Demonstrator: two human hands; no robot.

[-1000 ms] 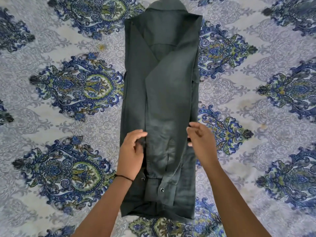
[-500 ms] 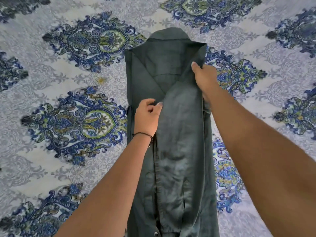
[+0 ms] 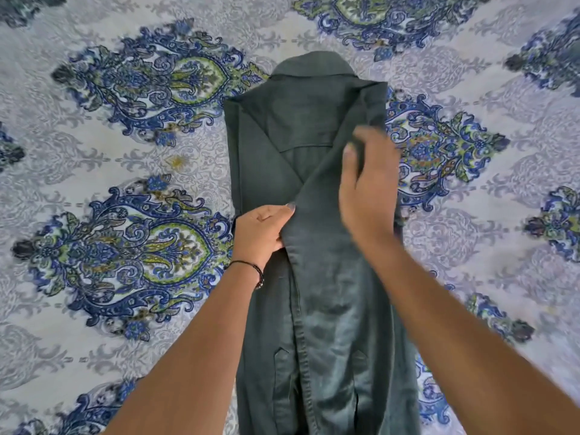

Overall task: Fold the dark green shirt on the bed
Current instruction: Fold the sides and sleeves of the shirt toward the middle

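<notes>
Two bare hands reach forward over a dark green shirt point(image 3: 314, 309), which I am viewing from above through the head camera. The shirt lies flat along the middle of the bed point(image 3: 94, 356), folded lengthwise into one long, narrow strip. Both of its sides are turned in over the centre. Its collar point(image 3: 312, 64) sits at the far end, and its lower part runs out past the near edge of the view. A stitched edge runs down the strip just left of its centre line.

The left hand point(image 3: 260, 233) grips that folded-over edge about halfway along the part of the shirt I can see. The thumb point(image 3: 290, 207) lies on top of the cloth and the fingers point(image 3: 277, 243) curl in against the edge. A thin black cord point(image 3: 251, 266) circles the left wrist.

The right hand point(image 3: 367, 189) is over the upper right part of the shirt, just below the shoulder fold. It is smeared by motion blur, so I cannot tell whether its fingers hold the cloth or only rest on it.

The bed is covered by a pale grey sheet point(image 3: 470, 246) printed with large blue and green paisley medallions. A small yellow mark point(image 3: 177, 161) shows on it, left of the shirt.
</notes>
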